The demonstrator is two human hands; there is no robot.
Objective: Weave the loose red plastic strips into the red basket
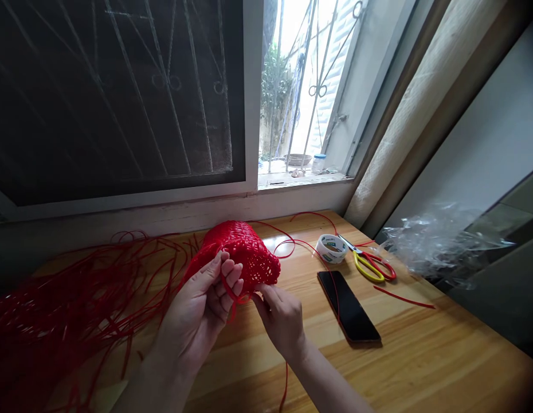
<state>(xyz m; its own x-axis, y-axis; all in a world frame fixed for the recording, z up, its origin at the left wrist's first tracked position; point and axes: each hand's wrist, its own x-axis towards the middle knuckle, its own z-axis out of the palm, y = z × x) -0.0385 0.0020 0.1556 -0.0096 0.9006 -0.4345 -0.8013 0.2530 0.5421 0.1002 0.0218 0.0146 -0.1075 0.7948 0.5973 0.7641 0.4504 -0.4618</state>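
Note:
A red woven basket piece (pixel 245 252) made of plastic cord sits over the middle of the wooden table (pixel 421 355). My left hand (pixel 202 310) grips its near edge, fingers curled around the weave. My right hand (pixel 281 315) pinches a red cord at the lower right rim of the weave. Many loose red cords (pixel 77 298) trail from the piece to the left across the table.
A black phone (pixel 348 307) lies right of my hands, with a tape roll (pixel 332 248) and yellow-and-red scissors (pixel 369 264) behind it. Crumpled clear plastic (pixel 438 241) sits at the right edge. A window with bars and a mesh screen stands behind the table.

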